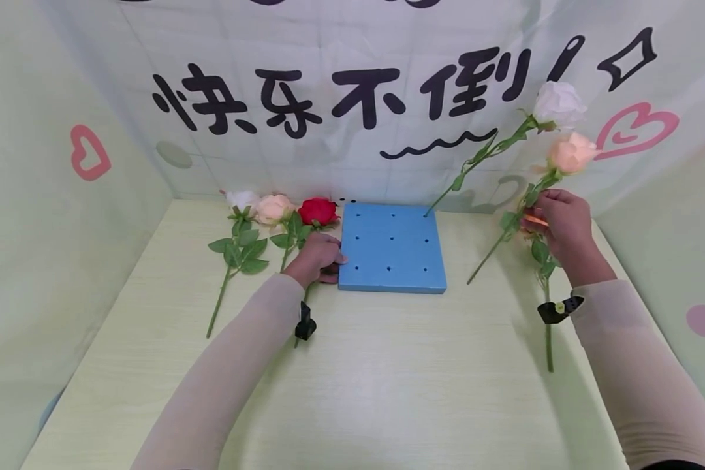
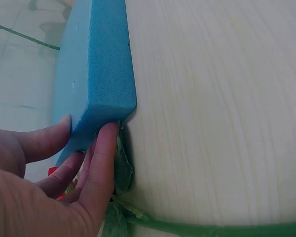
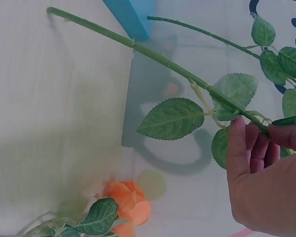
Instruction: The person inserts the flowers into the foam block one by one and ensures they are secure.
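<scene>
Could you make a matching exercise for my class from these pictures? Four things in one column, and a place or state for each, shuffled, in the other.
Column one
1. Blue block
2. Left hand
3. Right hand
4. Red rose

Column two
a. holds a peach rose
b. lies to the left of the block
c. has a white rose standing in it, tilted
d. grips the block at its left edge

Right pairs: 1-c, 2-d, 3-a, 4-b

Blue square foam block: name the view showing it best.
Head view: the blue square foam block shows nearly its whole holed top. The left wrist view shows part close up; the right wrist view, only a corner.
</scene>
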Demonstrator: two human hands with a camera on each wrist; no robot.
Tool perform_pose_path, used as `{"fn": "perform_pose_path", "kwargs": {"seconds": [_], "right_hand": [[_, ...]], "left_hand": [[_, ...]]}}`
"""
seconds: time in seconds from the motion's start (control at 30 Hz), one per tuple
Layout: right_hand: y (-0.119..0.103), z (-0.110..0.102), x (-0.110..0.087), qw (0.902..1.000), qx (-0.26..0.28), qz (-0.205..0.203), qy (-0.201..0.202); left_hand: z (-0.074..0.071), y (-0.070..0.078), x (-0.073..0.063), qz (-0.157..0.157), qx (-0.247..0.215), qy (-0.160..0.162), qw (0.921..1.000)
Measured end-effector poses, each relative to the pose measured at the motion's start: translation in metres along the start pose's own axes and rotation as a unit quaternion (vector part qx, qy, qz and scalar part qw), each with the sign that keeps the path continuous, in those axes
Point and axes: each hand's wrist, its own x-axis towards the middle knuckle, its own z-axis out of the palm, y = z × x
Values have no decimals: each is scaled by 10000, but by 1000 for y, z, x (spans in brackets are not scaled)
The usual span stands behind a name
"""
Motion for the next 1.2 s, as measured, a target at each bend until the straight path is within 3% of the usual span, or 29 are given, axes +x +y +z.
{"fn": "perform_pose_path", "kwargs": {"seconds": [0.3,0.57,0.87,1.2], "right_hand": [[-1,4,-10,9966,556,-543,-259],[-5,17,-17,9900,947,-1028,-170],[-10,32,-28,9876,1020,-1193,56],[-10,51,-31,9824,986,-1588,-35]], "left_hand": [[-2,0,0,7,-38,-75,10000],[-2,0,1,-15,-34,-62,10000],[-1,0,4,-50,21,0,10000],[-2,-2,2,52,-70,-96,9999]]}}
